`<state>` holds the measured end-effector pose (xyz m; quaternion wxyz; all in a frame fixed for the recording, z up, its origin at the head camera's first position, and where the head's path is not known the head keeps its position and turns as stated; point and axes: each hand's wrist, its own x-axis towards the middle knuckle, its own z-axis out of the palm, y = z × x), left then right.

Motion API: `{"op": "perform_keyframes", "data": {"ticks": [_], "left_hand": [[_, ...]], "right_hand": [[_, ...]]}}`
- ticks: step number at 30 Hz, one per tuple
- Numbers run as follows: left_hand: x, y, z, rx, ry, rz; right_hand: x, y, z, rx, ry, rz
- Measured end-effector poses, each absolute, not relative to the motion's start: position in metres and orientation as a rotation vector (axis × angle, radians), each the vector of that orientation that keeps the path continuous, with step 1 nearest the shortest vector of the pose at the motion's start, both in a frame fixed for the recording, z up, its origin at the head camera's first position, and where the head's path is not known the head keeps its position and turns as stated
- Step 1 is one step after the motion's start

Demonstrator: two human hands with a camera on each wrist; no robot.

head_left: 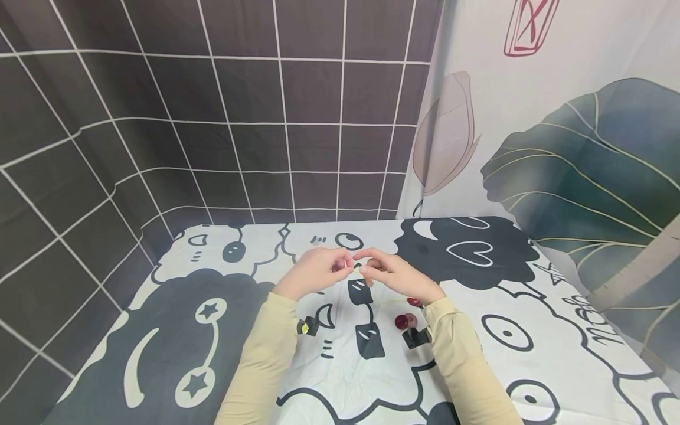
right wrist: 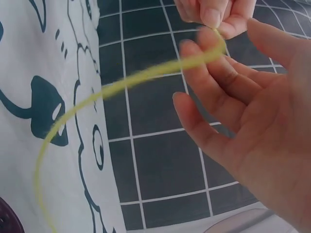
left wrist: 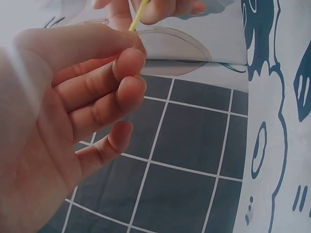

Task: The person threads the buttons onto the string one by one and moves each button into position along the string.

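A thin yellow cord point(right wrist: 150, 74) is pinched near its end between the thumb and index finger of my left hand point(head_left: 321, 268). From there it bends and trails across the right wrist view, passing by the fingertips of my right hand point(head_left: 401, 276). That hand faces the left one, its thumb apart from its loosely bent fingers. In the left wrist view a short stretch of the cord point(left wrist: 139, 15) rises from the left thumb toward the right hand. Both hands are held up over the patterned cloth point(head_left: 340, 378).
Small round dark-red objects point(head_left: 402, 321) lie on the cloth by the right wrist, with another red piece point(head_left: 414, 301) just beyond them. A dark gridded curtain point(head_left: 313, 141) hangs behind, and a leaf-printed curtain point(head_left: 574, 177) stands to the right.
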<state>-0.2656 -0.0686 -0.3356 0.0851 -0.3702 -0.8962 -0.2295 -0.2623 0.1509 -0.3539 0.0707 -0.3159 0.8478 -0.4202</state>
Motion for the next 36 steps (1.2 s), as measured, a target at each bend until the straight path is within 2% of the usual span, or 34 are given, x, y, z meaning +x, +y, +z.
{"op": "perform_keyframes", "data": {"ticks": [18,36], "left_hand": [[-0.265,-0.063,-0.336,-1.061,-2.715,-0.680],[-0.264,-0.046,-0.350,-1.320,-3.003,-0.544]], "right_hand": [[-0.262,0.160,-0.349,-0.896,2.694,-1.196],[-0.267,0.180,-0.348,-1.013,2.717,-1.133]]}}
